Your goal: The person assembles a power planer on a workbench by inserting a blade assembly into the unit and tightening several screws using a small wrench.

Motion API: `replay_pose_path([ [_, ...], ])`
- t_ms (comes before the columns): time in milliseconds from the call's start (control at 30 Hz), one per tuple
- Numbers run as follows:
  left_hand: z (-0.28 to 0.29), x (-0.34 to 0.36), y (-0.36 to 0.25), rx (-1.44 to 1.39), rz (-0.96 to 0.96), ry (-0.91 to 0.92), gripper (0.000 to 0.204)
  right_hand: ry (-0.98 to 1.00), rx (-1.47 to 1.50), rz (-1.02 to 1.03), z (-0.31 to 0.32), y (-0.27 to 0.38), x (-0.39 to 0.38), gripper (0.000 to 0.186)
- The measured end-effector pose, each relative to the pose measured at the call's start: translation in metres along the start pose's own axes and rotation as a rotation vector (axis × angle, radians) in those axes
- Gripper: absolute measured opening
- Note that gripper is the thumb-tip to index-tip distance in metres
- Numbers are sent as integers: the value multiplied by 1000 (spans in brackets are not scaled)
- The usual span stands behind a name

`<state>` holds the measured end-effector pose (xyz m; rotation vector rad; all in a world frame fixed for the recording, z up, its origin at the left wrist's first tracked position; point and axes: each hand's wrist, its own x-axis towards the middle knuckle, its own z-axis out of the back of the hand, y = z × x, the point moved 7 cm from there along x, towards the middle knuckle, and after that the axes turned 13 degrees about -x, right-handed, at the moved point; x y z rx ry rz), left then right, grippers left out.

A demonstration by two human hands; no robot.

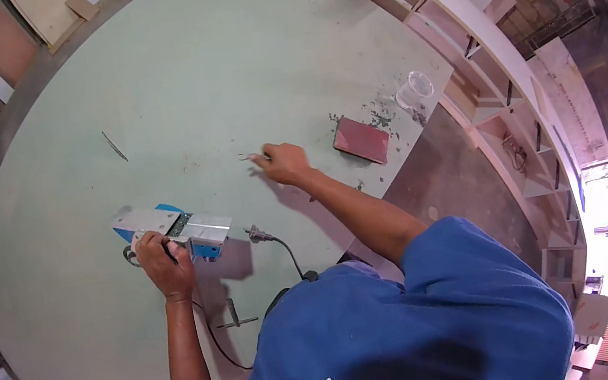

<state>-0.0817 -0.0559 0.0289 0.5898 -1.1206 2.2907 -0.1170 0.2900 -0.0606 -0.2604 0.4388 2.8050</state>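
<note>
A blue electric hand planer (201,228) lies on the pale green table with its silver sole plates facing up. My left hand (169,264) is closed around its near left side. To the right and farther away, my right hand (284,162) is over the table with its fingers pinched together. A small thin dark piece shows at its fingertips, too small to name. The planer's mains plug (256,234) rests just right of the tool, its black cord running toward my body. Near my left forearm lies a T-shaped metal tool (235,318).
A reddish-brown rectangular block (362,140) sits to the right among dark crumbs. Beyond it, a clear plastic cup (414,89) stands close to the table's right edge. A thin dark strip (114,146) lies at the left. Pale wooden shelving (471,51) curves along the right side.
</note>
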Motion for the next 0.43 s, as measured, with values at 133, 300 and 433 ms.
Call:
replay_pose_path([
  [133, -8, 3, -18, 63, 2, -10, 16, -3, -16, -39, 0, -73, -27, 47],
  [300, -10, -6, -17, 100, 174, -13, 16, 20, 24, 114, 13, -101, -56, 37],
  [433, 10, -18, -24, 167, 229, -67, 18, -126, 44, 257, 12, -107, -54, 33],
])
